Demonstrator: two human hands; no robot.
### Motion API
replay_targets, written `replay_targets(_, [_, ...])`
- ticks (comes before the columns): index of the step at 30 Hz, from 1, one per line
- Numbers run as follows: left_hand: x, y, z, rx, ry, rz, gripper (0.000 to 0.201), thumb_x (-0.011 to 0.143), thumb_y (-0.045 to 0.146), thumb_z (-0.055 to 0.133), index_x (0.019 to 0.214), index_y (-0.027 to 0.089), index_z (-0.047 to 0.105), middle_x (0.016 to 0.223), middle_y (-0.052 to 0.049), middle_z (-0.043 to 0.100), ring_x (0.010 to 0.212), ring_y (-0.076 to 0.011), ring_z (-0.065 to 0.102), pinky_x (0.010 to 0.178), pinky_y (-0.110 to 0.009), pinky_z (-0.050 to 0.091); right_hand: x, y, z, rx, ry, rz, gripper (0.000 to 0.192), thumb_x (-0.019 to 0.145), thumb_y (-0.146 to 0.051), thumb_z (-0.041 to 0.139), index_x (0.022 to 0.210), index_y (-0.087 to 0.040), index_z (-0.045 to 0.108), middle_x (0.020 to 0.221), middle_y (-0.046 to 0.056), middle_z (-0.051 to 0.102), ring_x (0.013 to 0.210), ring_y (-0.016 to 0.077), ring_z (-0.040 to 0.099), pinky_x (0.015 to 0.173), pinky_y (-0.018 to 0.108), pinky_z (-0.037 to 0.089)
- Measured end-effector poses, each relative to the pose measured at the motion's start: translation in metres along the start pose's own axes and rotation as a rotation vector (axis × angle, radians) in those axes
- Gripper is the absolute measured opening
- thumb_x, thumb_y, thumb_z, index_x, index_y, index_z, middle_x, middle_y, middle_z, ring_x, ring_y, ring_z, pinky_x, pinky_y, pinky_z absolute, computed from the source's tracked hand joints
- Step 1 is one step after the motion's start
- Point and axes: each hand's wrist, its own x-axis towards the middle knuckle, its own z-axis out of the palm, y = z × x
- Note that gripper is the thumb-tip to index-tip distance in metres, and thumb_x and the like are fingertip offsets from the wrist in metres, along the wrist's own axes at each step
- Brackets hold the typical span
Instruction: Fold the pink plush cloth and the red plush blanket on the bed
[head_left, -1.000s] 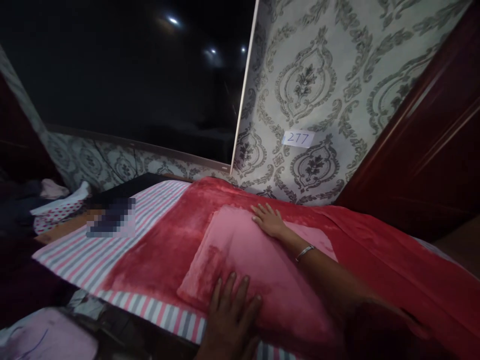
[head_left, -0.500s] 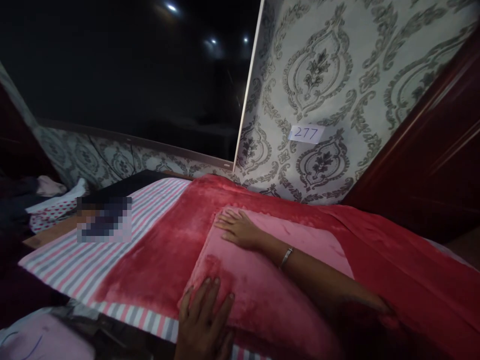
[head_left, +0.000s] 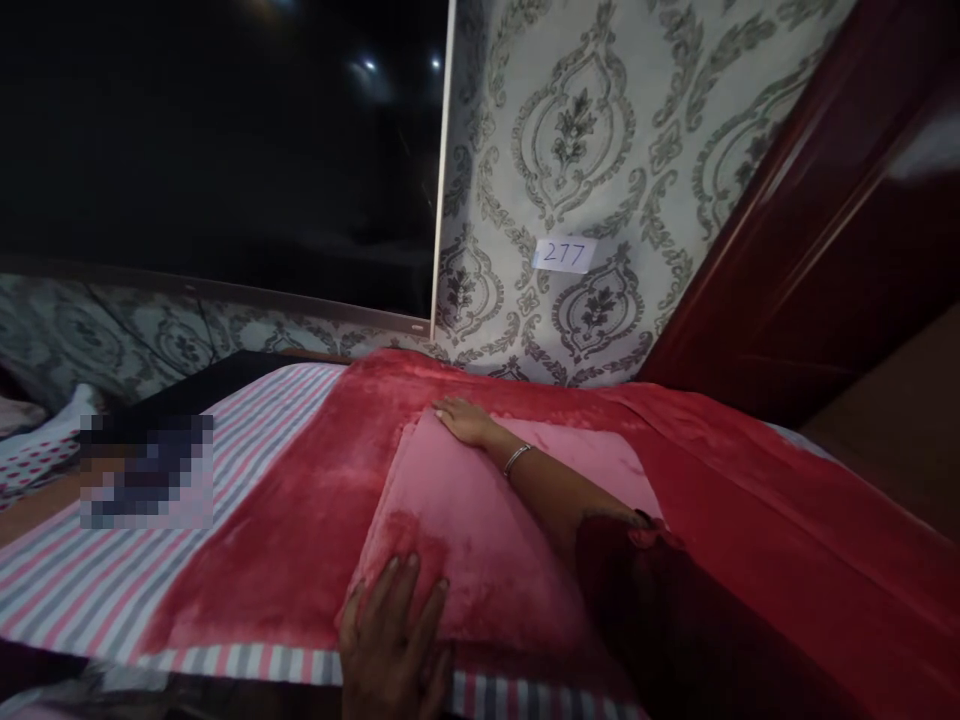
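The pillow point(head_left: 480, 520) is being pressed by both flat, open hands; the right hand point(head_left: 463, 420) is now shifted to its far-left corner, the left hand point(head_left: 394, 640) to its near corner.

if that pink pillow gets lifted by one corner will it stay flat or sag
Probably sags: the pink pillow looks soft and plush, dented under the left hand. Likely light for its size. Its fleecy cover should cling rather than slide on the red blanket beneath.

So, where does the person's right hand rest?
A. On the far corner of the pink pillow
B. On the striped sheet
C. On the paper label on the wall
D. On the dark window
A: the right hand lies flat on the far corner of the pillow.
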Motion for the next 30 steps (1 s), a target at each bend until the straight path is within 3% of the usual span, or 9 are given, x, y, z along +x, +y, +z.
replay_targets(3, [0.005,0.004,-0.005,-0.01,-0.021,-0.024,0.051,0.086,0.025,0.063,0.136,0.03,0.06,0.148,-0.012,0.055,0.138,-0.0331,0.047,0.117,-0.057,0.025,-0.023,-0.008,-0.016,0.009,0.079,-0.014,0.057,0.106,-0.041,0.024,0.16,-0.022,0.024,0.168,0.006,0.014,0.155,0.0232,0.006,0.124,0.051,0.012])
replay_targets(5, [0.007,0.004,-0.007,0.01,-0.045,-0.006,0.052,0.086,0.023,0.063,0.138,0.029,0.058,0.148,-0.013,0.054,0.139,-0.0346,0.046,0.116,-0.058,0.025,-0.054,-0.012,-0.02,-0.013,0.116,-0.115,0.058,0.106,-0.042,0.028,0.16,-0.023,0.024,0.168,0.007,0.012,0.155,0.025,0.006,0.124,0.052,0.012])
replay_targets(8, [0.008,0.003,-0.008,0.04,-0.076,0.026,0.056,0.085,0.022,0.064,0.14,0.028,0.055,0.15,-0.015,0.051,0.139,-0.0368,0.045,0.114,-0.059,0.027,-0.122,-0.014,-0.013,-0.079,0.079,-0.3,0.06,0.104,-0.049,0.035,0.159,-0.025,0.029,0.167,0.01,0.016,0.154,0.0291,0.012,0.122,0.056,0.014])
replay_targets(11, [0.011,0.003,-0.01,0.061,-0.091,0.036,0.06,0.086,0.023,0.064,0.144,0.029,0.051,0.151,-0.015,0.05,0.139,-0.0369,0.044,0.114,-0.059,0.027,-0.197,-0.013,0.002,-0.097,-0.016,-0.404,0.062,0.102,-0.055,0.04,0.158,-0.029,0.031,0.167,0.008,0.015,0.155,0.0296,0.007,0.121,0.061,0.009])
replay_targets(15, [0.022,0.005,-0.023,0.064,-0.121,0.059,0.06,0.087,0.024,0.061,0.146,0.029,0.049,0.148,-0.015,0.053,0.136,-0.0352,0.047,0.113,-0.058,0.029,-0.263,-0.009,0.011,-0.029,-0.088,-0.346,0.063,0.101,-0.055,0.043,0.158,-0.03,0.029,0.167,0.007,0.016,0.155,0.0282,0.006,0.122,0.061,0.005])
replay_targets(20, [0.067,0.007,-0.05,-0.059,-0.161,0.134,0.055,0.095,0.022,0.05,0.149,0.032,0.045,0.141,-0.006,0.061,0.134,-0.0267,0.052,0.118,-0.053,0.029,-0.288,-0.002,0.007,0.064,-0.012,-0.272,0.062,0.101,-0.057,0.042,0.157,-0.032,0.033,0.165,0.008,0.024,0.155,0.0277,0.01,0.123,0.059,0.005])
replay_targets(24, [0.142,0.022,-0.038,-0.31,-0.485,0.167,0.05,0.103,0.03,0.035,0.153,0.034,0.039,0.154,-0.001,0.049,0.142,-0.0187,0.045,0.116,-0.041,0.039,-0.291,0.003,0.018,0.059,0.033,-0.251,0.068,0.099,-0.059,0.046,0.159,-0.034,0.025,0.167,0.008,0.021,0.155,0.0291,0.009,0.122,0.06,0.007])
replay_targets(27, [0.198,0.042,0.0,-0.405,-0.793,0.251,0.056,0.102,0.048,0.034,0.154,0.027,0.037,0.16,-0.008,0.04,0.148,-0.0239,0.036,0.121,-0.049,0.031,-0.289,0.004,0.032,0.061,0.052,-0.276,0.071,0.098,-0.059,0.049,0.159,-0.035,0.024,0.168,0.007,0.018,0.155,0.0302,0.008,0.122,0.061,0.006])
replay_targets(30, [0.237,0.062,0.049,-0.389,-1.071,0.388,0.066,0.098,0.058,0.04,0.156,0.027,0.034,0.163,-0.012,0.032,0.152,-0.0313,0.026,0.12,-0.063,0.021,-0.291,0.001,0.031,0.079,0.072,-0.265,0.066,0.099,-0.057,0.049,0.158,-0.034,0.029,0.167,0.006,0.02,0.154,0.0296,0.01,0.123,0.059,0.006])
